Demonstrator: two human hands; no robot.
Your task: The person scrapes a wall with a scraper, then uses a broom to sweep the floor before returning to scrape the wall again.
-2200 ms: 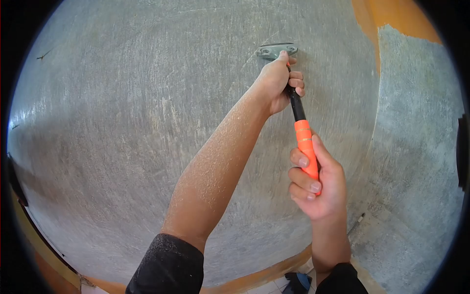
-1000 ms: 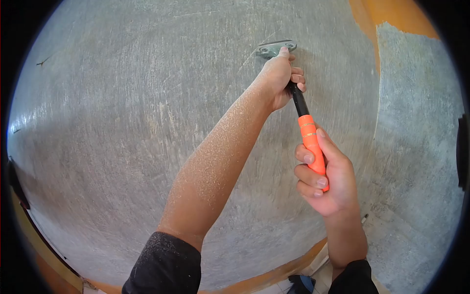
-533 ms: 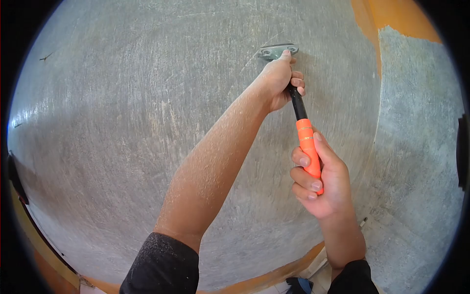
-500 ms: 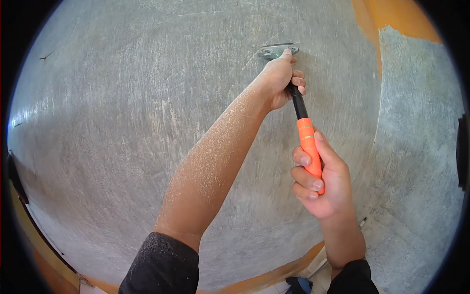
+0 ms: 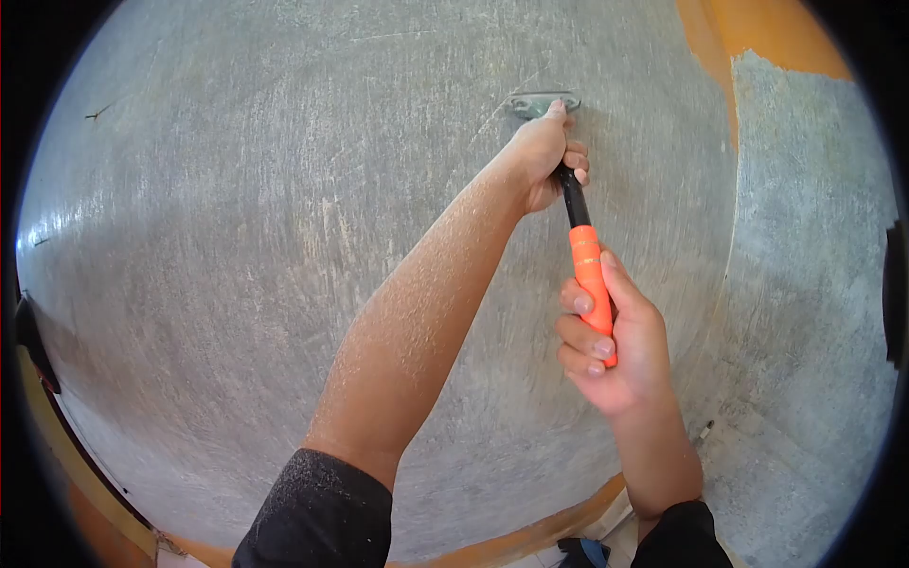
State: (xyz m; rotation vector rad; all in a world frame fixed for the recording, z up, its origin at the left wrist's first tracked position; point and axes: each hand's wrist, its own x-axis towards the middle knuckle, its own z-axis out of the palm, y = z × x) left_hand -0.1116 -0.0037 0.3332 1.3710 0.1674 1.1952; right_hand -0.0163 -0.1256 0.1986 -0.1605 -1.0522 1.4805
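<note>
I hold a long-handled wall scraper (image 5: 589,279) with both hands. Its wide metal head (image 5: 544,102) is against the grey, scratched wall (image 5: 284,199). My left hand (image 5: 546,156) is wrapped round the black shaft just below the head, its thumb laid up on the head. Lower down, my right hand (image 5: 625,336) is closed round the orange grip. Pale dust coats my left forearm and sleeve. The blade's edge against the wall is too small to make out.
Orange paint (image 5: 786,38) shows at the upper right, bordering a grey wall section (image 5: 805,189). An orange strip (image 5: 559,525) runs along the wall's foot. A dark blue and black object (image 5: 582,552) lies on the floor. A small twig-like mark (image 5: 97,115) is at upper left.
The scraper's head has shifted slightly down and right in view, while the orange grip and my right hand have moved a little left and up. Both hands keep their hold.
</note>
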